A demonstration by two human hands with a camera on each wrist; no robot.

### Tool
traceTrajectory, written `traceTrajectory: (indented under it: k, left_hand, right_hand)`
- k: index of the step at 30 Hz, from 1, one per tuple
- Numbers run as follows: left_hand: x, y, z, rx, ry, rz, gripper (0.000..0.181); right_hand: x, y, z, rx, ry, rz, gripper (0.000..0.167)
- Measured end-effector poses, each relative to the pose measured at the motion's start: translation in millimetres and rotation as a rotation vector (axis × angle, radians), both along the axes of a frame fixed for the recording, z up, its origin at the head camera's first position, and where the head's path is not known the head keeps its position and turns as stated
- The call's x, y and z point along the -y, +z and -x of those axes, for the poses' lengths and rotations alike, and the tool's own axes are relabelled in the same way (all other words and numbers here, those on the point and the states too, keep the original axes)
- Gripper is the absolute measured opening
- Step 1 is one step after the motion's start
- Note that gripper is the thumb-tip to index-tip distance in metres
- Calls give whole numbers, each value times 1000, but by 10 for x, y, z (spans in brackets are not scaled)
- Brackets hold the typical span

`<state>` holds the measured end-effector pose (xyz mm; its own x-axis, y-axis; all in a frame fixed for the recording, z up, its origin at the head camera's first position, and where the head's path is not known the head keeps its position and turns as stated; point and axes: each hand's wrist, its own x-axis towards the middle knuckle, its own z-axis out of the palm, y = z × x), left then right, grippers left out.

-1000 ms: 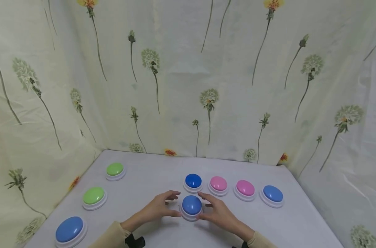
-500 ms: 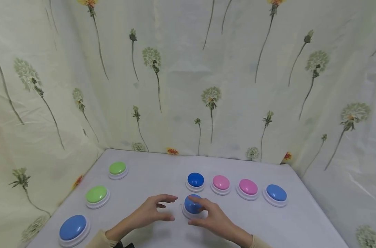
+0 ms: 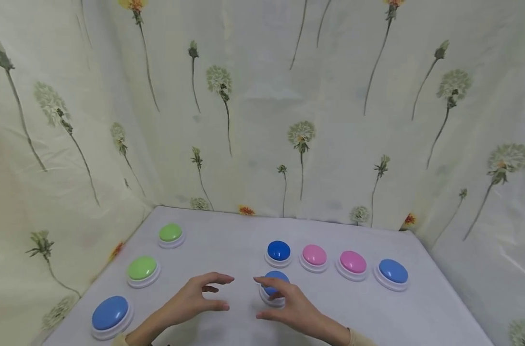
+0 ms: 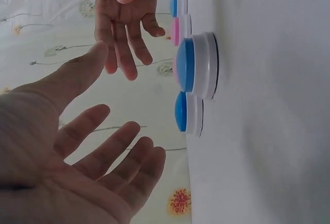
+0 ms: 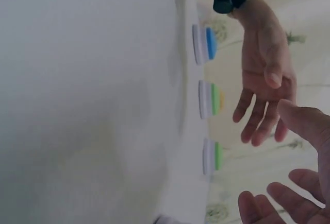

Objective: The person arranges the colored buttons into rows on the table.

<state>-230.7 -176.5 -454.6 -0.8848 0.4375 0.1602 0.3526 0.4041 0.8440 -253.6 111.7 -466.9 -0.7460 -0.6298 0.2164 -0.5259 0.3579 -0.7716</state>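
Observation:
Both hands are held above the white table, each with fingers apart and holding nothing. In the head view my left hand (image 3: pixel 189 300) is left of centre, and its palm faces the other hand. My right hand (image 3: pixel 294 307) partly covers a blue push button (image 3: pixel 278 275) on a round white base. From the left wrist view, that blue button (image 4: pixel 185 64) sits on the table, apart from the fingers of both the left hand (image 4: pixel 67 147) and the right hand (image 4: pixel 126 15). A darker blue button (image 3: pixel 278 250) stands just behind it.
Two pink buttons (image 3: pixel 314 254) and another blue button (image 3: pixel 393 270) continue the row to the right. Along the left side stand two green buttons (image 3: pixel 142 267) and a larger-looking blue button (image 3: pixel 109 312). A flower-printed curtain (image 3: pixel 262 120) surrounds the table's back and sides.
Both hands have come away from the front blue button, where they were around its base. The left hand moved left; the right stays near it, now in front. The view shifted slightly.

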Motion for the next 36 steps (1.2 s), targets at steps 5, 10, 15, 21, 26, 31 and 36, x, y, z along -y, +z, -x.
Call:
traceTrajectory:
  k: [5,10,15,21,26,31,36]
  left_hand:
    - [244,-28,-127,55,-5,12,45]
    - [550,-5,-314,143,-29,45,42]
    - [1007,91,-531,95,-8,38,42]
    - [1656,153,-728,-2,230,76,48]
    - [2086,86,-851,6,423,299,59]
    - [2415,-104,-909,69,411,410,81]
    - [2591,-256,-868,195,385,472,91]
  right_hand:
    - [224,-5,-39,73,52,41,61]
    - [534,-36,-86,73,131,47,62]
    - [898,-65,-92,31,243,83,66]
    - [1282,-116,-64,16,289,125,64]
    - [1509,-134,-54,35,257,106,66]
    - [1762,-154,-78,94,215,60,71]
    - [2066,-201,-108,98,185,-53,79]
